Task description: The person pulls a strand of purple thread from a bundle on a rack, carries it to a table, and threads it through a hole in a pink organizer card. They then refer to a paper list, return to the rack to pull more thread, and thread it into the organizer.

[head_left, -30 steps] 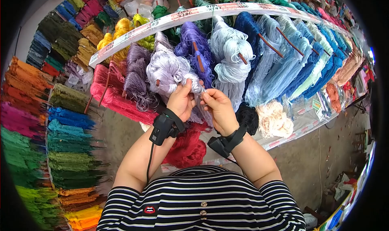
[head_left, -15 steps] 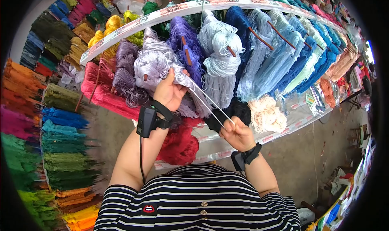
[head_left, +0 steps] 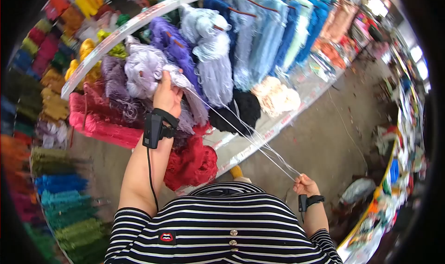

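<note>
My left hand (head_left: 168,95) is closed on the pale lilac yarn bundle (head_left: 143,67), which hangs at the rack's left part. From this bundle, long pale strands (head_left: 264,146) stretch down to the right. Their far end is pinched in my right hand (head_left: 306,184), low at the right, beyond the rack's front edge. A purple skein (head_left: 172,46) and a pale blue-grey skein (head_left: 215,69) hang just right of the lilac one. Dark mauve yarn (head_left: 116,81) is on its left. Some of the strands pass over a black yarn heap (head_left: 238,113).
A white rail (head_left: 139,20) curves over the skeins. Red yarn (head_left: 192,164) and cream yarn (head_left: 276,96) lie along the near side. Blue skeins (head_left: 269,41) hang at the upper right. Coloured yarn stacks (head_left: 62,185) stand at the left, and a grey bag (head_left: 358,191) lies at the right.
My right hand has moved down and right, away from the rack, drawing the strands out much longer. My left hand stays on the lilac bundle. The whole view has turned.
</note>
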A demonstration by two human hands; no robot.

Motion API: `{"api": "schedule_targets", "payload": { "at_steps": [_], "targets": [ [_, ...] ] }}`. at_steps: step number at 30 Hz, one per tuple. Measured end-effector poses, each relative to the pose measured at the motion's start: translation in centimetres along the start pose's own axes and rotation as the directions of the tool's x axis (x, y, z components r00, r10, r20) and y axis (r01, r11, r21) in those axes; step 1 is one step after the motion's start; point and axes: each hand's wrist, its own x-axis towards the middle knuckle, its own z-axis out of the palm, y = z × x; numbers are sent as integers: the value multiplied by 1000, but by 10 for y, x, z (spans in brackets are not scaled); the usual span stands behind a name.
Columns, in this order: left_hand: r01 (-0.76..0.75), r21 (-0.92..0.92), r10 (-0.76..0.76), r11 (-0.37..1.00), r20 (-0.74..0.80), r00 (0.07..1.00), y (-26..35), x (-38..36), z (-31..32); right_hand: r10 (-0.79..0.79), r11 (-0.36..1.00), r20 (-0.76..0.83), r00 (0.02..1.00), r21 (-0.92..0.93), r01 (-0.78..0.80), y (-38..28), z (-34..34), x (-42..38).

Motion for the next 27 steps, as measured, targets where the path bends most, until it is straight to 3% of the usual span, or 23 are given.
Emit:
{"api": "schedule_targets", "payload": {
  "at_steps": [3,5,7,9,10,11,13,15,16,17,19,21,23,25,27],
  "targets": [
    [34,-20,-33,999,76,997,-20,-7,-22,-69,991,-243,968,92,94,45,-41,-81],
    [18,112,-12,994,-47,999,-24,-31,-16,-180,984,-424,887,-71,165,79,-53,-132],
    [-13,156,14,988,-9,1000,-30,-57,-15,-231,969,-618,752,-77,235,110,-59,-180],
    [-53,186,55,981,-7,998,-45,-82,-17,-253,949,-795,551,-92,303,139,-78,-226],
    [-87,220,86,972,12,996,-49,-96,-17,-326,941,-841,431,-243,236,153,-91,-244],
    [-138,273,138,952,18,990,-61,-100,-22,-401,916,-861,314,-375,142,162,-102,-261],
    [-123,325,98,938,91,991,-77,-134,-12,-630,733,-690,356,-680,-23,163,-56,-284],
    [-37,335,-38,941,215,976,-101,-172,6,-776,568,-492,395,-818,96,166,-42,-292],
    [61,346,-186,936,340,922,-112,-193,16,-734,639,-521,435,-746,184,164,-10,-297],
    [153,369,-321,917,452,832,-126,-216,26,-695,698,-535,480,-664,269,160,30,-303],
    [109,534,-484,838,638,599,-157,-272,51,-656,731,-465,595,-588,345,163,70,-318],
    [47,711,-687,702,657,310,-162,-353,87,-641,755,-428,637,-503,421,169,100,-338],
    [-70,708,-711,703,703,-24,-185,-423,108,-653,727,-358,667,-543,421,180,115,-363],
    [-116,582,-586,805,750,-307,-204,-495,125,-652,708,-316,689,-577,406,195,113,-394],
    [-139,743,-684,655,503,-529,-222,-555,137,-648,701,-313,695,-603,381,212,101,-430]
  ]
}}
